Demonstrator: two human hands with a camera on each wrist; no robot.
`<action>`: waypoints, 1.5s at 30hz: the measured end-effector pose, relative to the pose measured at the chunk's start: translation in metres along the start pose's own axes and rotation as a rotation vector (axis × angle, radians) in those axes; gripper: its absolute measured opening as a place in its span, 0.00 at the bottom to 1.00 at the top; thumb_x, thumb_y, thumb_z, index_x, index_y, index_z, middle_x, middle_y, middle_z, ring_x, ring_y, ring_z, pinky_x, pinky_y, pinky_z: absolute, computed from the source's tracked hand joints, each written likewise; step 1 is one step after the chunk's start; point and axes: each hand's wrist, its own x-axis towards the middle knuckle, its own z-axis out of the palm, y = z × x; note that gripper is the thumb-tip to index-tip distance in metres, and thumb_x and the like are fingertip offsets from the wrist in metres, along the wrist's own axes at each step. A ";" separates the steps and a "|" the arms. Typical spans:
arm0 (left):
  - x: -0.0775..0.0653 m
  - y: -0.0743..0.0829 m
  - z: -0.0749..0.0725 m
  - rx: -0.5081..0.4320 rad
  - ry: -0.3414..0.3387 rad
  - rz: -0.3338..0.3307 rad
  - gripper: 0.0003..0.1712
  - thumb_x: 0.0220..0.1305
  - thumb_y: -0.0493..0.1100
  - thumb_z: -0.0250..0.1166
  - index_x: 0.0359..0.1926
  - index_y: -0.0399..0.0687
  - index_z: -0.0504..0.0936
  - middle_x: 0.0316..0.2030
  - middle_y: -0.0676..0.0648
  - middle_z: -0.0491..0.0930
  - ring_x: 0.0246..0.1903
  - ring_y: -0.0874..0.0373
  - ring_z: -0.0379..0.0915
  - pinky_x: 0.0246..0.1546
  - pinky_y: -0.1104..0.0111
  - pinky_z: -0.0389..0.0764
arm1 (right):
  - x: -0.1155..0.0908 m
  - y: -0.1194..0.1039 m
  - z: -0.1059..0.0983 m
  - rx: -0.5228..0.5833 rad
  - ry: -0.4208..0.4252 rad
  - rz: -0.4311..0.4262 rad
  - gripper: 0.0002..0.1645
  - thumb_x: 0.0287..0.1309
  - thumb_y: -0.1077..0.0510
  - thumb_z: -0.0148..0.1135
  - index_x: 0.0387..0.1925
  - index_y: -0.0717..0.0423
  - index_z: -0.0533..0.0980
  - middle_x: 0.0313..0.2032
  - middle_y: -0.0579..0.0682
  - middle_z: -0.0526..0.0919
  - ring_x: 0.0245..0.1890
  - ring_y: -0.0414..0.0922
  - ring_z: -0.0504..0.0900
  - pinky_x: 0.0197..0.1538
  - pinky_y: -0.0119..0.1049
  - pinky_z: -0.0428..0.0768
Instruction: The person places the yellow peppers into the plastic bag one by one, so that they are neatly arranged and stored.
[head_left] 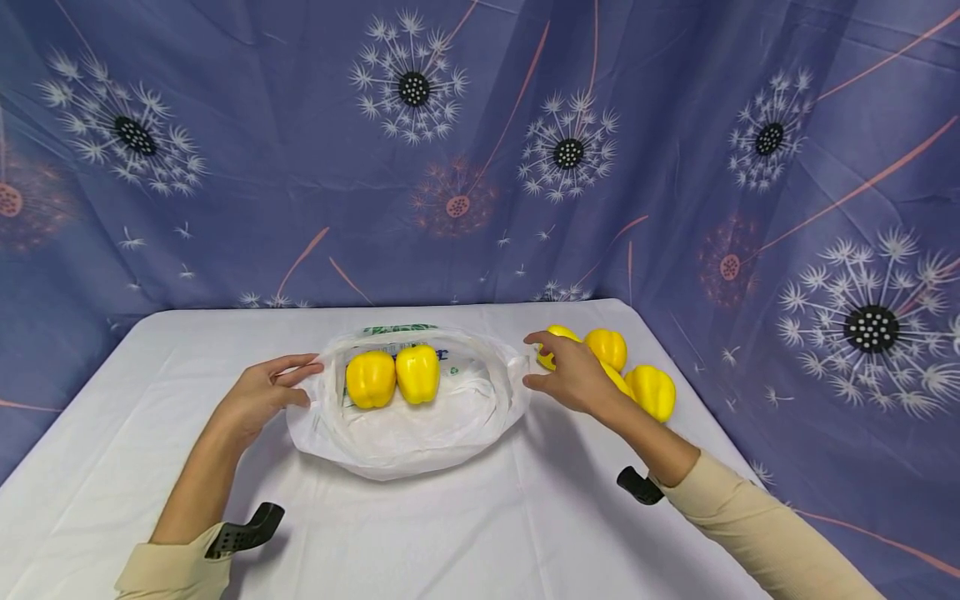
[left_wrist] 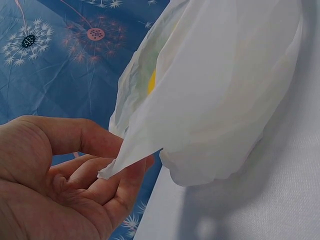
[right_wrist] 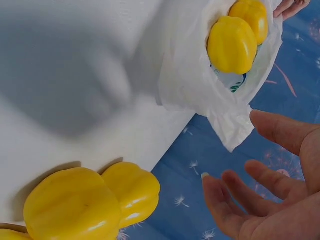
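Note:
A white plastic bag (head_left: 420, 454) lies with its mouth spread wide, green and blue print showing inside. Two yellow bell peppers (head_left: 371, 379) (head_left: 417, 373) sit in it side by side. At the left rim, my left hand (head_left: 258, 396) holds the bag's edge, which stretches to a pointed corner over the fingers in the left wrist view. My right hand (head_left: 570, 373) hovers by the right rim, fingers spread, palm bare. One fingertip overlaps the bag's corner in the right wrist view. Several more yellow bell peppers (head_left: 652, 393) lie beneath and beyond that hand, partly hidden by it.
A white cloth (head_left: 420, 550) covers the table. Behind it and along the right side hangs a blue curtain (head_left: 300, 167) with a dandelion print. Black wrist mounts (head_left: 247, 529) stick out from both sleeves.

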 end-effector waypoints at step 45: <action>-0.002 0.002 0.000 0.011 0.021 -0.003 0.48 0.54 0.27 0.62 0.78 0.39 0.57 0.69 0.38 0.71 0.79 0.40 0.43 0.74 0.40 0.49 | 0.009 0.067 0.000 -0.018 0.112 0.116 0.40 0.55 0.56 0.72 0.69 0.61 0.70 0.62 0.67 0.78 0.59 0.64 0.78 0.60 0.60 0.74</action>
